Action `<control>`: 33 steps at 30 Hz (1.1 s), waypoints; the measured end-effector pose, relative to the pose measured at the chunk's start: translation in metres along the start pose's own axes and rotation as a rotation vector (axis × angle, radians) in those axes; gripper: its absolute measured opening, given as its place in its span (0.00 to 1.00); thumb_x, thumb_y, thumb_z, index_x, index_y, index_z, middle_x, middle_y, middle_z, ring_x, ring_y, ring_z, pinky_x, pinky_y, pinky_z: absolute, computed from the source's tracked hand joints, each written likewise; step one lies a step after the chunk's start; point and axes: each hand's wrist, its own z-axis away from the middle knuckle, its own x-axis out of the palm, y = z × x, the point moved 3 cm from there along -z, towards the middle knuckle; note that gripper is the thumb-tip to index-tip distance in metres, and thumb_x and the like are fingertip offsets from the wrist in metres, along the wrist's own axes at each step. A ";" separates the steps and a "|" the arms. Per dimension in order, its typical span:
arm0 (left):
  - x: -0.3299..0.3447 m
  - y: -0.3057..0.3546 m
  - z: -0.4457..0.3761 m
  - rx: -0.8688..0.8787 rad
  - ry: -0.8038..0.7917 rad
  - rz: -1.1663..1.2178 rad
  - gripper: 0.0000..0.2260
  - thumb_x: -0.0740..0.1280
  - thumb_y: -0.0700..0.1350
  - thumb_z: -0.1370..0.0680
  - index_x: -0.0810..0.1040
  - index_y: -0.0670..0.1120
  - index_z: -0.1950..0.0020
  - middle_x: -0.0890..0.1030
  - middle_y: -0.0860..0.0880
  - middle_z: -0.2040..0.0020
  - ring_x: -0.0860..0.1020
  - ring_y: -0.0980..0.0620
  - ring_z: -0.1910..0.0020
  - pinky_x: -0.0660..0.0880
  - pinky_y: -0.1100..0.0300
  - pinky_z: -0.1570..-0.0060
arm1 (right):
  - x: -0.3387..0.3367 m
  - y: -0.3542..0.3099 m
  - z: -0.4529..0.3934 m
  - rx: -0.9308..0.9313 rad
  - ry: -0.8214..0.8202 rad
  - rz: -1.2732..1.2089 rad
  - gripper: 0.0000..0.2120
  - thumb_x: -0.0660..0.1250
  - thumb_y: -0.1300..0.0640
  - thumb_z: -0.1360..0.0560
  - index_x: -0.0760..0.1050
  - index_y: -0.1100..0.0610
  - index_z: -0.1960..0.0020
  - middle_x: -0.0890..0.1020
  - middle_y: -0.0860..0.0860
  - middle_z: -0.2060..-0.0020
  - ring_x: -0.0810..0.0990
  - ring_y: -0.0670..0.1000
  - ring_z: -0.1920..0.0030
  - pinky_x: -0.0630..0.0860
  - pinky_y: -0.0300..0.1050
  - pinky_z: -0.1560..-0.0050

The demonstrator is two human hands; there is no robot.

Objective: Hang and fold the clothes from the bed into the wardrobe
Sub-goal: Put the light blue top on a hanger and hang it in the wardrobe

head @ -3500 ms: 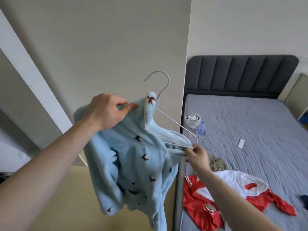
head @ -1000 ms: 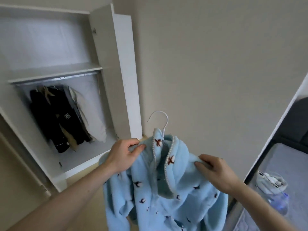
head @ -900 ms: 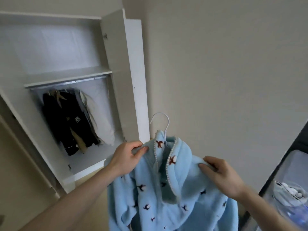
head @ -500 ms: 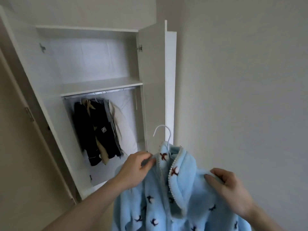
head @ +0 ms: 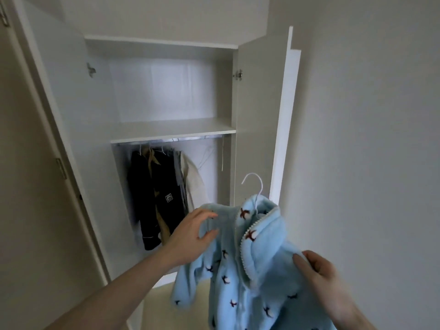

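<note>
The left hand (head: 190, 236) pinches the left shoulder of the blue fleece jacket (head: 240, 265), thumb under, fingers (head: 209, 214) curled over; the right hand (head: 321, 272) grips the right shoulder the same way. Between them the white hanger (head: 256, 186) hook stands upright. The wardrobe (head: 171, 129) rail (head: 181, 140) lies above and to the left, running crosswise, nearer the left hand.

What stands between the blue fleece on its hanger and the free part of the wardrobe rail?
Nothing visible. The wardrobe doors are open, and the rail is bare right of the hung dark clothes. Both hands hold the blue fleece in front.
</note>
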 end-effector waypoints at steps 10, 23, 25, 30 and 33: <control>-0.013 -0.086 -0.130 -0.251 0.037 -0.009 0.14 0.71 0.51 0.21 0.77 0.57 0.36 0.73 0.60 0.39 0.73 0.59 0.36 0.69 0.57 0.30 | 0.035 -0.007 -0.190 0.022 -0.120 -0.085 0.14 0.64 0.54 0.18 0.75 0.65 0.55 0.78 0.57 0.65 0.76 0.53 0.62 0.70 0.49 0.57; -0.024 -0.218 -0.233 -0.406 -0.033 -0.001 0.14 0.72 0.50 0.21 0.75 0.58 0.37 0.72 0.56 0.37 0.73 0.56 0.37 0.70 0.61 0.33 | 0.130 -0.018 -0.351 0.004 -0.153 0.028 0.14 0.62 0.55 0.18 0.71 0.59 0.60 0.71 0.51 0.68 0.71 0.50 0.65 0.67 0.48 0.61; -0.023 -0.252 -0.255 -0.413 -0.062 -0.013 0.14 0.72 0.50 0.21 0.76 0.55 0.36 0.72 0.55 0.37 0.72 0.55 0.38 0.69 0.63 0.35 | 0.148 -0.017 -0.373 0.002 -0.114 0.060 0.14 0.63 0.55 0.18 0.69 0.57 0.62 0.70 0.50 0.69 0.70 0.49 0.66 0.66 0.48 0.63; -0.014 -0.346 -0.312 -0.466 -0.197 -0.072 0.18 0.71 0.51 0.21 0.75 0.51 0.32 0.70 0.51 0.35 0.72 0.53 0.39 0.71 0.60 0.34 | 0.191 -0.003 -0.425 0.026 -0.001 0.091 0.15 0.64 0.57 0.18 0.69 0.62 0.62 0.71 0.50 0.71 0.70 0.49 0.69 0.67 0.48 0.65; -0.010 -0.393 -0.351 -0.484 -0.258 -0.138 0.21 0.71 0.52 0.21 0.73 0.49 0.29 0.69 0.48 0.33 0.72 0.52 0.38 0.71 0.58 0.34 | 0.212 0.004 -0.447 0.046 0.067 0.101 0.14 0.65 0.57 0.19 0.71 0.62 0.61 0.72 0.49 0.72 0.71 0.50 0.69 0.68 0.49 0.65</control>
